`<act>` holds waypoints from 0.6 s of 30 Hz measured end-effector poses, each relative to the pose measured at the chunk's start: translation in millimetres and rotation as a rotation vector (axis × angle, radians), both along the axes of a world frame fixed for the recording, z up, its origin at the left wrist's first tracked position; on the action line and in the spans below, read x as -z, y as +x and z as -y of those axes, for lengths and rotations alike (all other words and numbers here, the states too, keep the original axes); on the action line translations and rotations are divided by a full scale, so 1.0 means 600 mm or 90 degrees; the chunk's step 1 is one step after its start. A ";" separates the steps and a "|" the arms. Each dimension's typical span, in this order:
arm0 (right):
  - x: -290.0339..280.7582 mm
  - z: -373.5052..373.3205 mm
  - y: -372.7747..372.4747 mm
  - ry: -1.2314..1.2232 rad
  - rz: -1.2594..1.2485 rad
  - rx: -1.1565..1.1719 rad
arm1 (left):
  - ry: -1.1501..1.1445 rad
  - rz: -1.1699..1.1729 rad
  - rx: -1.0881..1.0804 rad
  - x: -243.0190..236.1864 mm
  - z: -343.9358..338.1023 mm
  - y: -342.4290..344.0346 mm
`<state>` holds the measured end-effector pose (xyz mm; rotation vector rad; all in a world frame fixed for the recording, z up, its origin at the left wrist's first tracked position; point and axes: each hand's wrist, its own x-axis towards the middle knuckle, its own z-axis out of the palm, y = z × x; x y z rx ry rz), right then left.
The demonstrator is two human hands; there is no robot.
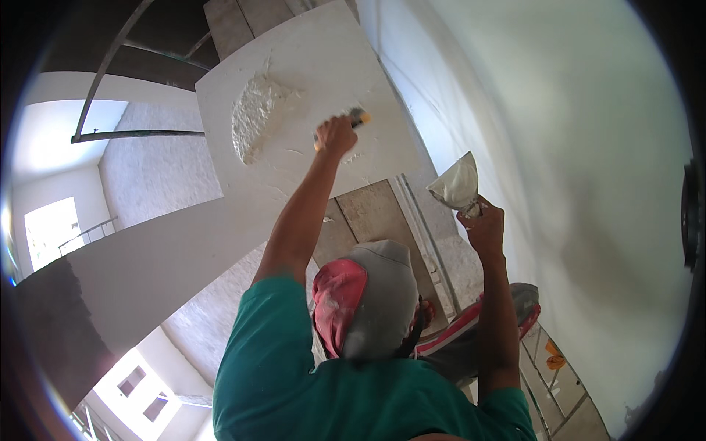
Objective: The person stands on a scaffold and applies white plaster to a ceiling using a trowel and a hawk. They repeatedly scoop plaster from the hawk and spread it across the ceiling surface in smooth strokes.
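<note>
My left hand (337, 134) is closed on a tool with a black and orange handle (358, 117), held over a broad white board (294, 51). A rough mound of white paste (256, 117) lies on the board to the left of that hand, with thinner smears nearby. My right hand (482, 224) is closed on a wide putty knife (454, 184) loaded with white paste, raised to the right of the board and near the pale wall (588, 147).
Tiled planks (368, 209) and metal rails (140, 134) surround the board. My grey and red clothing (375, 294) shows below. Bright openings (50, 231) appear at the left, with a lower level beneath. A metal frame (551, 375) stands at the lower right.
</note>
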<state>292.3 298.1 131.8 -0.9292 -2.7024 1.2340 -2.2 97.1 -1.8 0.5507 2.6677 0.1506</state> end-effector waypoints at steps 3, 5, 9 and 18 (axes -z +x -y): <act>-0.005 -0.004 0.009 0.008 0.078 0.022 | 0.073 0.046 0.045 -0.061 0.022 0.070; 0.001 -0.002 0.006 0.033 0.090 0.002 | 0.136 0.065 0.013 -0.096 0.068 0.059; 0.026 0.013 -0.029 -0.025 0.087 0.018 | 0.591 0.354 -0.300 -0.152 0.138 0.047; -0.054 0.076 -0.155 -0.109 -0.010 -0.051 | 1.244 0.363 -0.484 -0.317 0.083 0.148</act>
